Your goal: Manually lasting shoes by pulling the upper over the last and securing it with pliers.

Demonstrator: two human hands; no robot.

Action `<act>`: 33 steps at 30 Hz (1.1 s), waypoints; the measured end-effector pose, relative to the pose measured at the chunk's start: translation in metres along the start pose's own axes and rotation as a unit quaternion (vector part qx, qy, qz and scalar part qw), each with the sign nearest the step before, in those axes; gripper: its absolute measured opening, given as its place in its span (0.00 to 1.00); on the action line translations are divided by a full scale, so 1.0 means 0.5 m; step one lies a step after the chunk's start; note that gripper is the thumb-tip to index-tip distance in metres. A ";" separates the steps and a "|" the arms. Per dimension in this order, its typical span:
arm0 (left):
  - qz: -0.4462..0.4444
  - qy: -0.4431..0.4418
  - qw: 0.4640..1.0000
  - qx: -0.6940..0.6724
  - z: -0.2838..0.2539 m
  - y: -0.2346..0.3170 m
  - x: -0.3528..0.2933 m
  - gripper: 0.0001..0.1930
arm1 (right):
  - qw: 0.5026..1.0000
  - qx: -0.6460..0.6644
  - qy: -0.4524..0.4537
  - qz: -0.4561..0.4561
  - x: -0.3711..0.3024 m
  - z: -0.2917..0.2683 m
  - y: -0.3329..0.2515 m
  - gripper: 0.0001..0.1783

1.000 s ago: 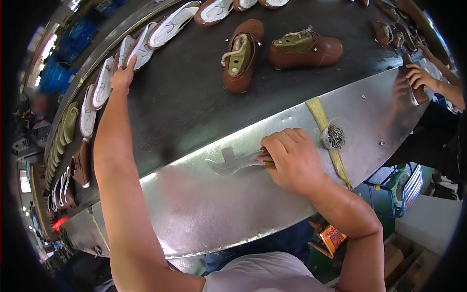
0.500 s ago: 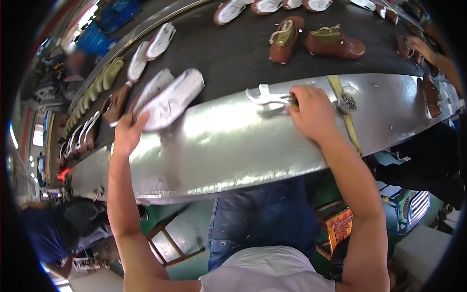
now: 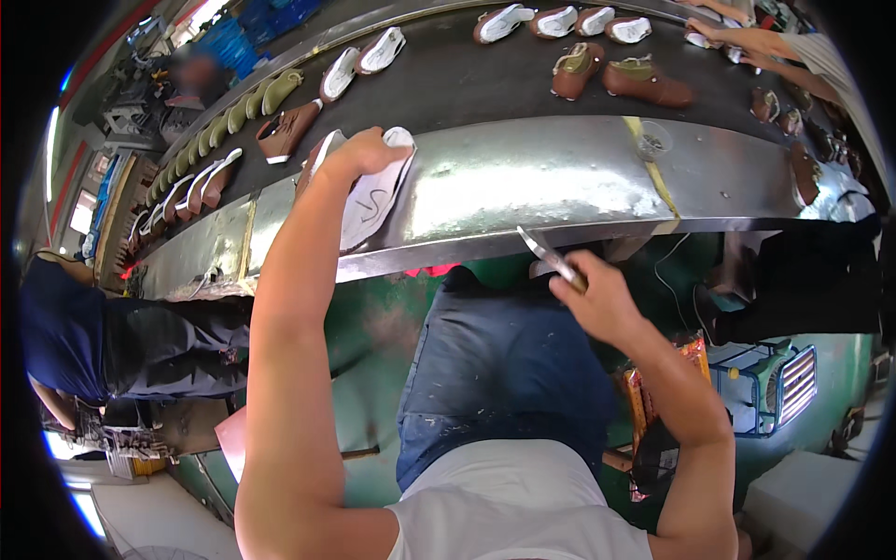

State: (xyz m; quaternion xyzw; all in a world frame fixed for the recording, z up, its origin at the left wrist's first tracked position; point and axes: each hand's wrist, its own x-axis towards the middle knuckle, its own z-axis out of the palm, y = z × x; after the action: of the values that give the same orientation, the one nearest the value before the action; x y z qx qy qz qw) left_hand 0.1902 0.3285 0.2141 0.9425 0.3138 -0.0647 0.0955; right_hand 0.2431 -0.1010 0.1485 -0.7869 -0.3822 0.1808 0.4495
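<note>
A brown shoe with a white underside (image 3: 369, 207) stands tilted at the near edge of the metal ledge, a dark pen stroke on its white face. My left hand (image 3: 359, 154) is closed over its upper end. Behind it, partly hidden by my hand and forearm, is another brown-and-white shoe (image 3: 308, 168). My right hand (image 3: 602, 299) is closed on the handle of a slim tool with a narrow shiny blade (image 3: 541, 250). It hangs just in front of the ledge, above my lap, the blade pointing up and left, apart from the shoe.
The metal ledge (image 3: 532, 177) borders a dark belt (image 3: 448, 84) carrying several shoes. Two brown shoes with green inside (image 3: 644, 84) stand far right of centre. A round container (image 3: 653, 140) sits on the ledge. At the far right, another person's arms (image 3: 756, 42) reach over shoes.
My left hand has moved right and swung the shoe upright at the ledge's edge. My right hand has drawn back from the ledge toward me with the bladed tool. The view has shifted.
</note>
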 end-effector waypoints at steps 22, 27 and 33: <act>0.137 -0.237 0.609 -0.745 0.441 0.175 -0.454 0.32 | 0.951 0.213 -0.195 0.111 -0.106 0.145 0.140 0.22; 0.154 -0.147 0.691 -0.690 0.483 0.234 -0.452 0.26 | 0.995 0.018 -0.068 -0.073 -0.080 0.112 0.068 0.22; 0.157 -0.145 0.779 -0.590 0.464 0.278 -0.445 0.23 | 0.970 -0.125 -0.159 -0.132 0.004 0.045 0.033 0.12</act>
State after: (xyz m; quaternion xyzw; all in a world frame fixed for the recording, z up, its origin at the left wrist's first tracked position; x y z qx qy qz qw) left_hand 0.0828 0.0395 0.0483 0.7177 0.1212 0.0129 0.6856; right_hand 0.2372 -0.0916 0.1228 -0.7405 -0.5688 0.1938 0.3010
